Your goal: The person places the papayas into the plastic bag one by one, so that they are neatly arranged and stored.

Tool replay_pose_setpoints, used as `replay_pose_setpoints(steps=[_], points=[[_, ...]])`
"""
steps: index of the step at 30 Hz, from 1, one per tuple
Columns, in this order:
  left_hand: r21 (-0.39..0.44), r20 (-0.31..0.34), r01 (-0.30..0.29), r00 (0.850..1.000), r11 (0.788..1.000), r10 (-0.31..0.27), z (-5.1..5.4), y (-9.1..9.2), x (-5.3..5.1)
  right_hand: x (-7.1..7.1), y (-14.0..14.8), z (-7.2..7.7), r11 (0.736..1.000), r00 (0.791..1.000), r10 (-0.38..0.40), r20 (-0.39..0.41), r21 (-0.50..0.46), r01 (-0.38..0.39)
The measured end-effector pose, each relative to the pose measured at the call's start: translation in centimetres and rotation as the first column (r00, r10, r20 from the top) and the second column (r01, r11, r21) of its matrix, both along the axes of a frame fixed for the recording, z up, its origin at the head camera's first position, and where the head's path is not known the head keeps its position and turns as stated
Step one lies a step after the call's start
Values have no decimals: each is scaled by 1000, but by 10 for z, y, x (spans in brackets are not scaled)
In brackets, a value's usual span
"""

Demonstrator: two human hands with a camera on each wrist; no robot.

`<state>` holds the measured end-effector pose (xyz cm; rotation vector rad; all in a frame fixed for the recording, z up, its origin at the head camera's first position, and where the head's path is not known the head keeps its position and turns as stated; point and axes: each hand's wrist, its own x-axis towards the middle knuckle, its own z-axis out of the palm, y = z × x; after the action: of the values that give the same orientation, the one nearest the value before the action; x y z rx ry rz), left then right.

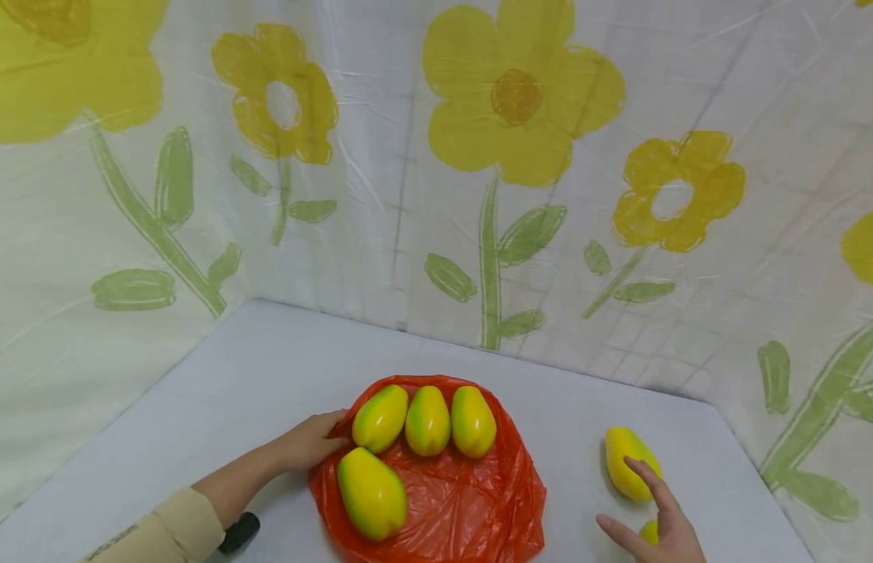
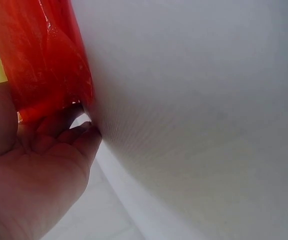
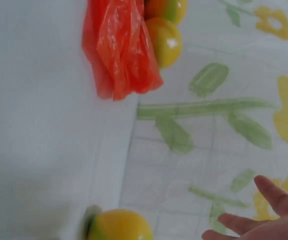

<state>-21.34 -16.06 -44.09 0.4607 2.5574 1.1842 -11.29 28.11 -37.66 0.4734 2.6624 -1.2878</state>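
A red plastic bag (image 1: 464, 500) lies spread on the table, and several yellow-green papayas (image 1: 427, 422) rest on it, in a row at the far side with one nearer at the left. My left hand (image 1: 311, 444) pinches the bag's left edge; in the left wrist view the thumb and fingers of that hand (image 2: 39, 165) hold the red plastic (image 2: 44, 55). To the right of the bag, my right hand (image 1: 664, 520) has its fingers spread close to a loose papaya (image 1: 629, 463). Another papaya (image 1: 649, 532) is partly hidden behind this hand.
The white table (image 1: 288, 344) meets a hanging sheet (image 1: 366, 258) printed with yellow flowers at its back and sides. A black object (image 1: 239, 533) shows beneath my left forearm. The right wrist view also has a papaya (image 3: 120, 226) at its bottom edge.
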Motion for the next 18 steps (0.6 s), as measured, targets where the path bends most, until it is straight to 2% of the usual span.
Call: replay_pose_setpoints(steps=[5, 9, 14, 18], points=[[-7, 1, -12, 1000, 1000, 12, 0, 0, 0, 2, 23, 3, 999, 999, -27, 38, 36, 26], [-12, -3, -18, 1000, 1000, 18, 2, 1, 0, 3, 44, -2, 998, 997, -49, 67, 43, 46], [-9, -9, -11, 1000, 1000, 11, 4, 1, 1, 3, 77, -20, 996, 991, -84, 102, 17, 83], [-8, -11, -9, 1000, 1000, 9, 4, 2, 1, 2, 100, -37, 991, 978, -130, 165, 34, 126]])
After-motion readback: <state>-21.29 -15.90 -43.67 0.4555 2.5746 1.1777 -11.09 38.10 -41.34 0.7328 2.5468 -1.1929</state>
